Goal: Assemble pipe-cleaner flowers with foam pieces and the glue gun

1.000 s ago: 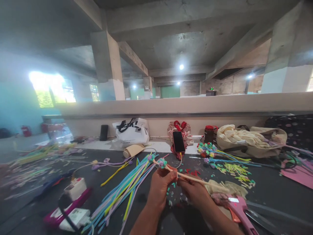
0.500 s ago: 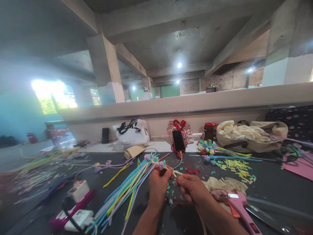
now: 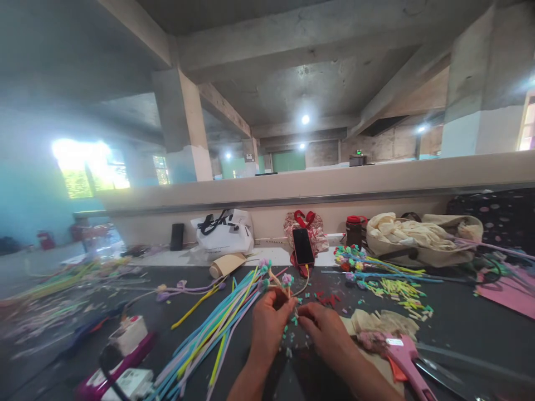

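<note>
Between thumb and fingers, my left hand (image 3: 271, 318) pinches a small sprig of cream pipe-cleaner stems (image 3: 275, 279). Purple and teal fuzzy blossoms (image 3: 287, 280) top the sprig, which points up and away from me. My right hand (image 3: 324, 327) is closed just to the right, its fingertips at the lower end of the stems; its exact grip is partly hidden. A bundle of blue, yellow and lilac pipe cleaners (image 3: 209, 331) lies left of my left hand. Small teal clippings (image 3: 288, 337) are scattered on the dark tabletop (image 3: 234, 384) beneath.
At right lie a pink glue gun (image 3: 403, 356), scissors (image 3: 443, 379), a beige cloth (image 3: 376, 323) and yellow cut pieces (image 3: 397, 295). Finished-looking flower stems (image 3: 355, 262) sit behind them. A phone (image 3: 303, 246) leans at the back. A purple power strip (image 3: 121, 367) lies at left.
The sprig has turned from lying across to pointing upward, its blossoms now spread apart. My right hand has shifted slightly down and left along the stems. The view has tilted up a little.
</note>
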The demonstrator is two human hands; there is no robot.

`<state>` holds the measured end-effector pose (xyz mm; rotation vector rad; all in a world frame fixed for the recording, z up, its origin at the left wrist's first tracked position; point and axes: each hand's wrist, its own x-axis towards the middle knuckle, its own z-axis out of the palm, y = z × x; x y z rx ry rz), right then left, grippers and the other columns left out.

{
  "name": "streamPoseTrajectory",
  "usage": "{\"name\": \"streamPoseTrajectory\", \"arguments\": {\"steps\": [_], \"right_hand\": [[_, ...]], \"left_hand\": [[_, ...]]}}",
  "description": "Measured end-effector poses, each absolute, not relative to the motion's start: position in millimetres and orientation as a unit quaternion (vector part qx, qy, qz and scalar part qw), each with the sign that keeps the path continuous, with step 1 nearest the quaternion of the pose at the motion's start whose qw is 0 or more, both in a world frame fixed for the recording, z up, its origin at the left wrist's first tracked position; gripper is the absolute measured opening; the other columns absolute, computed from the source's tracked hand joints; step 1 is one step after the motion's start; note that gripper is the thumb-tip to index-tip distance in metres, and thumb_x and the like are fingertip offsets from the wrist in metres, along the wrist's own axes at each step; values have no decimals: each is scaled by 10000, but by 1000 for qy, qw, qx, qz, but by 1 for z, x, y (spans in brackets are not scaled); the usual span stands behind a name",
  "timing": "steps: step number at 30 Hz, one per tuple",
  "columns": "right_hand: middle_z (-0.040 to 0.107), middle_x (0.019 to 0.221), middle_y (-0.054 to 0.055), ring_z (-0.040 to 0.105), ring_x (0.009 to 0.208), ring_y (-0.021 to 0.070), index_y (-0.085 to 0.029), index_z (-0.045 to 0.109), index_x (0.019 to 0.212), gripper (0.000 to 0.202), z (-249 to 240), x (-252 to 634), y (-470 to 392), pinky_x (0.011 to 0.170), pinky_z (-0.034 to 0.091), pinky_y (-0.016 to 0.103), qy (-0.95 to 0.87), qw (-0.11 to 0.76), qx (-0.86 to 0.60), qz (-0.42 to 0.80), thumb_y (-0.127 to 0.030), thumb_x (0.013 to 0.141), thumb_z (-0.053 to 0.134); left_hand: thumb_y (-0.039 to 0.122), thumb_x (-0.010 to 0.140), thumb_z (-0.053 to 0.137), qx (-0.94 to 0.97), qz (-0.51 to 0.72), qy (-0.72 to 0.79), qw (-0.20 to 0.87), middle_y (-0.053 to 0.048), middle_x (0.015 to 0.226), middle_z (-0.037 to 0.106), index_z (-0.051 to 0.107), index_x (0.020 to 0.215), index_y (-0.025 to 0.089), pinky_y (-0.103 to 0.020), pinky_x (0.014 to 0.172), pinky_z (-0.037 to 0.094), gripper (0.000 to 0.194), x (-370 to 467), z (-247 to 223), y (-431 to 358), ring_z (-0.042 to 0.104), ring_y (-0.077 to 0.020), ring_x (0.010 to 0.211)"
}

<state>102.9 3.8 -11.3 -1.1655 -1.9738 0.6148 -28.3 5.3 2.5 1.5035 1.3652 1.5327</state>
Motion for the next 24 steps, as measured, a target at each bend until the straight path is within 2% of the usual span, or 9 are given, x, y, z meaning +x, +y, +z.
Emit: {"name": "streamPoseTrajectory", "arguments": {"steps": [4,8,12,16,21,24], "right_hand": [[609,772,41,540,725,155,-187,591,808,214,-18,100,5,621,329,230,-803,373,-432,170,-266,795,392],[564,676,29,508,642,134,-173,567,700,255,-19,100,9,577,313,219,-814,381,-420,125,-259,806,352],[477,534,-21,448,532,104,-170,509,576,282,-9,105,10,502,286,198,-776,421,-426,196,-268,794,358],[450,504,-36,424,511,99,-164,513,555,260,-4,108,10,478,270,196,-755,430,-430,245,-269,762,394],[449,492,-43,398,490,83,-149,528,549,247,-11,103,10,465,268,187,-736,429,-402,335,-248,741,408],[414,454,-54,372,444,69,-146,514,525,266,-16,103,13,432,250,182,-716,423,-400,386,-306,729,453]], "left_hand": [[316,586,623,545,588,502,324,3,528,585,601,664,133,-219,502,387,200,-28,5,5,508,-127,498],[303,553,661,503,613,477,379,44,466,531,581,635,141,-200,450,357,199,-28,4,7,450,-92,414],[312,562,666,477,623,427,449,51,508,532,574,689,147,-189,451,355,227,-28,6,5,440,-76,419],[318,539,681,474,614,424,467,25,589,571,581,721,148,-190,471,372,268,-25,10,2,485,-95,495],[298,538,670,476,598,431,480,44,517,531,579,717,145,-192,448,349,253,-24,6,5,451,-84,438],[277,542,655,500,571,450,470,60,464,486,585,696,139,-180,412,303,218,-26,4,7,395,-68,396]]}}
